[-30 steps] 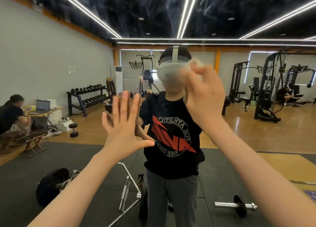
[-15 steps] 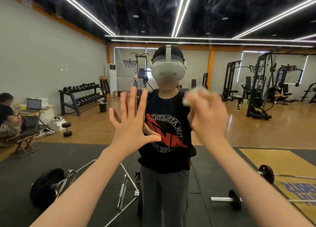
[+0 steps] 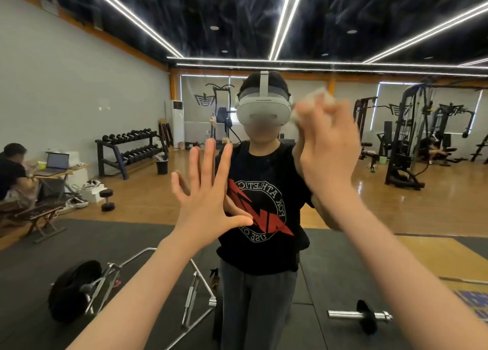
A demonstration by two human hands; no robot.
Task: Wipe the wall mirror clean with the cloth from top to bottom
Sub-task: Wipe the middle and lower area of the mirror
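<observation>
The wall mirror [image 3: 79, 91] fills the whole view and reflects a gym and a person in a headset and black T-shirt. My left hand [image 3: 206, 199] presses flat against the glass with fingers spread, at chest height of the reflection. My right hand [image 3: 330, 149] is raised higher to the right, gripping a small whitish cloth [image 3: 317, 97] and holding it against the glass beside the reflected headset. Most of the cloth is hidden behind my fingers and it is blurred by motion.
All else is reflection: a dumbbell rack [image 3: 132, 151] and a seated person at a laptop table [image 3: 15, 173] on the left, weight machines [image 3: 406, 138] on the right, a barbell [image 3: 359, 315] and metal frame [image 3: 148, 283] on the dark floor mat.
My right hand with the cloth dropped to chest height half a second ago and has now risen again to head height. My left hand stayed flat on the glass.
</observation>
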